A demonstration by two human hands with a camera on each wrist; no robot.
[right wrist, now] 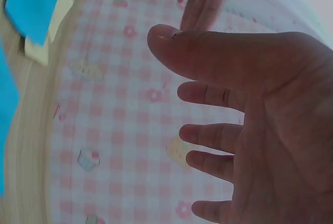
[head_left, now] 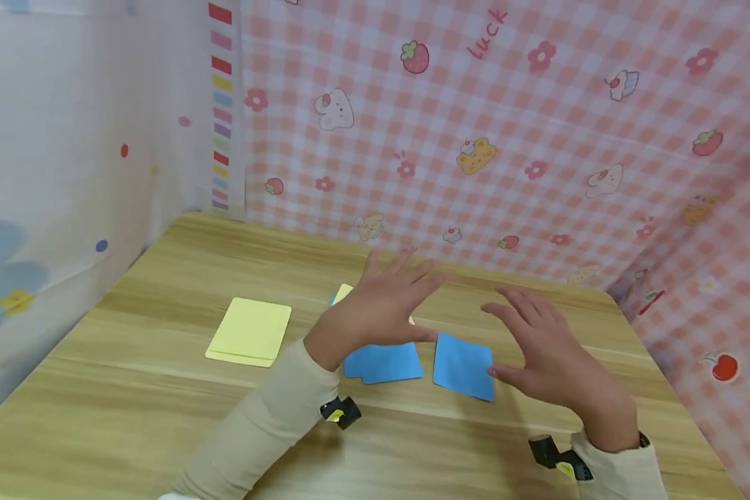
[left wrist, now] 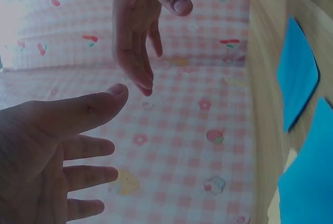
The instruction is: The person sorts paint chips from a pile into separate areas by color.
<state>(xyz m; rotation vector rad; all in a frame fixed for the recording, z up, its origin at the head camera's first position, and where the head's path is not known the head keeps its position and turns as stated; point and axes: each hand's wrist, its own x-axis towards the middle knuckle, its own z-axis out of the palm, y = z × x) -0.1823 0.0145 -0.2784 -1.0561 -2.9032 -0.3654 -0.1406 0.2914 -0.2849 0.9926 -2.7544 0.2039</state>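
Both hands hang over the table with fingers spread and nothing in them. My left hand [head_left: 378,305] covers part of a middle group of blue cards [head_left: 384,363] and a yellow card [head_left: 342,292] behind them. To the right, a single blue card [head_left: 464,367] lies between the two hands in the head view. My right hand [head_left: 546,354] is just right of that card, its thumb overlapping the card's edge in this view. In the left wrist view the left thumb and fingers [left wrist: 91,177] are extended, the palm facing the other hand.
A small stack of yellow cards [head_left: 248,330] lies at the left on the wood-grain table [head_left: 131,417]. A pink checked cloth [head_left: 475,104] hangs behind and at the right; a white patterned cloth [head_left: 69,139] hangs at the left. Each sleeve carries a black wrist mount [head_left: 340,412].
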